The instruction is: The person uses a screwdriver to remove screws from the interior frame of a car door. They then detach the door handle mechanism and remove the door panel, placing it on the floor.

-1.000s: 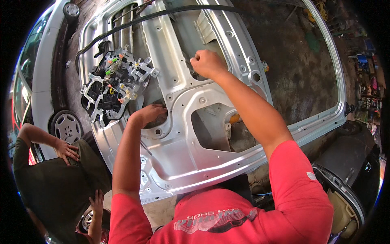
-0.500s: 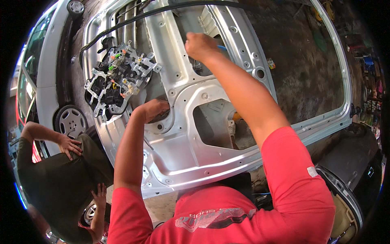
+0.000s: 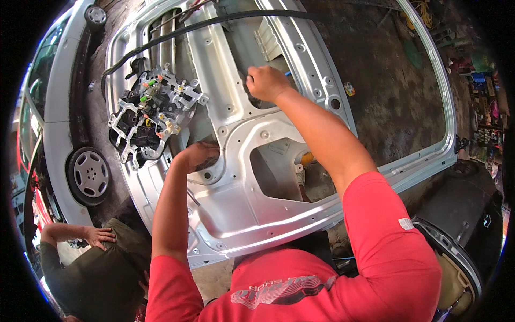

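Note:
A large silver metal door panel [image 3: 236,206] lies in front of me, with several cut-out openings. My right hand [image 3: 267,83] is closed in a fist over an upper opening; what it holds, if anything, is hidden. A small blue piece [image 3: 288,73] shows just beside it. At a rounded opening on the left, my left hand [image 3: 198,155] reaches down over the edge, its fingertips hidden. Just beyond that hand, a mechanism assembly [image 3: 153,110] of metal brackets and black parts, with orange and green bits, rests on the panel.
A black rubber strip [image 3: 214,20] runs across the panel's far part. Towards the right is the panel's window frame [image 3: 449,115]. Another person in a dark shirt [image 3: 102,273] is at lower left, a hand on dark cloth. A silver car [image 3: 61,112] stands left; a dark car part [image 3: 456,204] lies right.
My right fist has come nearer to me over the opening. My left hand stays at its opening. The other person has shifted lower in view, and their lower hand is now mostly hidden.

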Tool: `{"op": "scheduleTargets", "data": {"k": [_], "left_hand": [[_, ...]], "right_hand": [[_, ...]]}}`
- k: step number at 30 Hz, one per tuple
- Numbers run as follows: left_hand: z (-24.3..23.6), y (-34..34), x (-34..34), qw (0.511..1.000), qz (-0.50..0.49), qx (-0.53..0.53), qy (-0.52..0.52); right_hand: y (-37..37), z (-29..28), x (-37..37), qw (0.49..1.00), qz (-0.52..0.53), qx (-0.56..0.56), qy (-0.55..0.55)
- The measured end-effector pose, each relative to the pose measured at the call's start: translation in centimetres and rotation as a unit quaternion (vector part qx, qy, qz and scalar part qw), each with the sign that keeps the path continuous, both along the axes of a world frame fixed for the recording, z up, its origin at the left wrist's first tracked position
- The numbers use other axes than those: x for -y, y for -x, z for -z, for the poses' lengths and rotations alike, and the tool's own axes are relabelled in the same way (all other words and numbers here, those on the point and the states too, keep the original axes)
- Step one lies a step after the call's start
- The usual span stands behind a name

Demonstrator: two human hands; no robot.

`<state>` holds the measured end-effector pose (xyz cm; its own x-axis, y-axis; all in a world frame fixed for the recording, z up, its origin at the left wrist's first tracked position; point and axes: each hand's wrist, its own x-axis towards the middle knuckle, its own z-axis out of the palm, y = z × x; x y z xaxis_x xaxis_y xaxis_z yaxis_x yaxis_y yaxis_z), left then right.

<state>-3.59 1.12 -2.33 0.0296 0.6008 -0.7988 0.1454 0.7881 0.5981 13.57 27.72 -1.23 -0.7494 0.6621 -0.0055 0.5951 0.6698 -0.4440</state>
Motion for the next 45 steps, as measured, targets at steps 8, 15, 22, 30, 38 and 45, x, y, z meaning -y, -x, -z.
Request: {"op": "scheduleTargets", "data": {"k": [8,15,22,30,38,45], "left_hand": [[1.7,-0.5,-1.1,0.998,0.004,-0.01,0.067],[1.7,-0.5,-0.7,0.995,0.033,-0.068,0.062],[0.8,-0.4,-1.6,0.981,0.151,-0.12,0.015],[0.3,-1.7,-2.0,0.988,0.087,-0.119,0.046],[0.6,-1.4,-3.3,0.986,0.079,-0.072,0.126],[4.7,-0.5,-1.5,0.996,0.038,-0.059,0.049]], "right_hand": [[3.8,-1.5,0.0,0.991,-0.086,-0.058,-0.086],[1.7,-1.1,3.5,0.99,-0.06,-0.12,-0.053],[3.2,-0.5,4.3,0.999,0.001,0.002,-0.033],[3.9,2.5,2.9,0.973,0.041,-0.223,0.036],[5.6,-1.5,1.6,0.972,-0.101,-0.2,-0.073],[2.8,-3.8,5.3,0.971,-0.075,-0.213,-0.076]]}}
